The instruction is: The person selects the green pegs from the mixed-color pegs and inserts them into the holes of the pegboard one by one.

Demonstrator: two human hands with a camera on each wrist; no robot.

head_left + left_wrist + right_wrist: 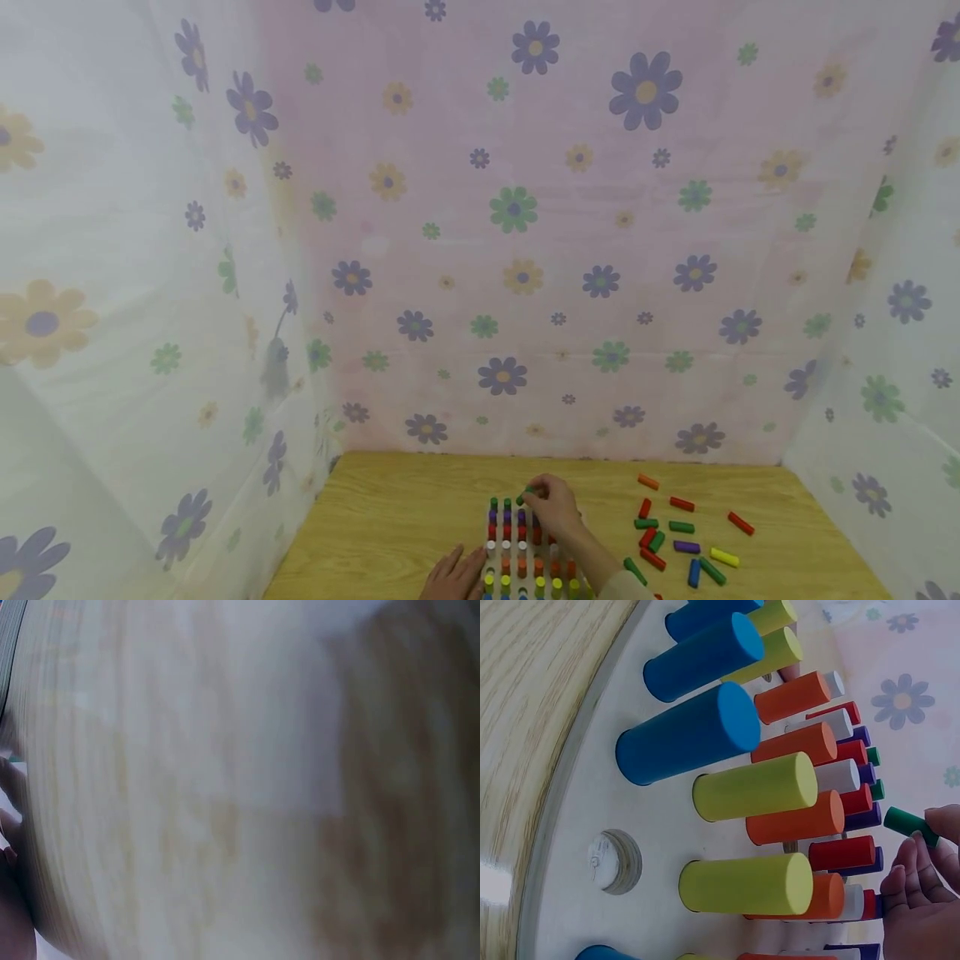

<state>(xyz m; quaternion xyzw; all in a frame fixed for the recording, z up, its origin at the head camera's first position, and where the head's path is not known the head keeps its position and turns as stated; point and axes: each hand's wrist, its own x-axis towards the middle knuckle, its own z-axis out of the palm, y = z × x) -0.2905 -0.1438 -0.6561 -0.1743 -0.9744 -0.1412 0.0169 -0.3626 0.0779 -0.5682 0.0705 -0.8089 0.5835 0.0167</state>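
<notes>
A pegboard (660, 862) with rows of colored pegs stands at the table's front: blue, yellow, orange, white, red, purple and green from near to far. My right hand (557, 507) pinches a green peg (909, 826) between thumb and fingers, over the far green row beside two standing green pegs (500, 504). The held peg is tilted. A hole (615, 861) without a peg shows in the near blue row in the right wrist view. My left hand (454, 575) lies with fingers extended at the board's left edge. In the left wrist view only parts of its fingers (10, 787) show.
Loose pegs in red, green, purple, blue, orange and yellow lie scattered on the wooden table (375, 517) to the right, among them a yellow peg (724, 557) and a red peg (741, 523). Flower-printed curtains (555, 333) enclose the table at the back and sides.
</notes>
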